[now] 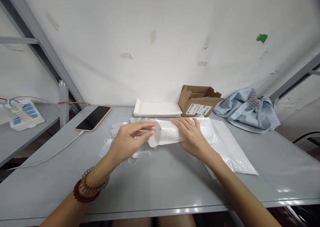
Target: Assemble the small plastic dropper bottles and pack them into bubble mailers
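A white bubble mailer (170,133) is held raised and slightly tilted over the desk, its flap end facing left. My right hand (192,135) wraps round its middle, thumb up. At the flap, my left hand (135,133) has its fingers curled and its thumb and fingertips at the edge of the mailer. More flat white bubble mailers (237,150) lie beneath and to the right of my right hand. Near my left hand are several small whitish translucent pieces with thin loops; one such looped piece (141,154) lies just below it, and others are partly hidden.
A phone (93,119) with a white cable lies at left. Behind the mailer are a stack of white mailers (158,109), an open cardboard box (197,103) and a light-blue cloth bag (247,110). A power strip (27,113) sits far left; the white wall (160,76) borders the desk.
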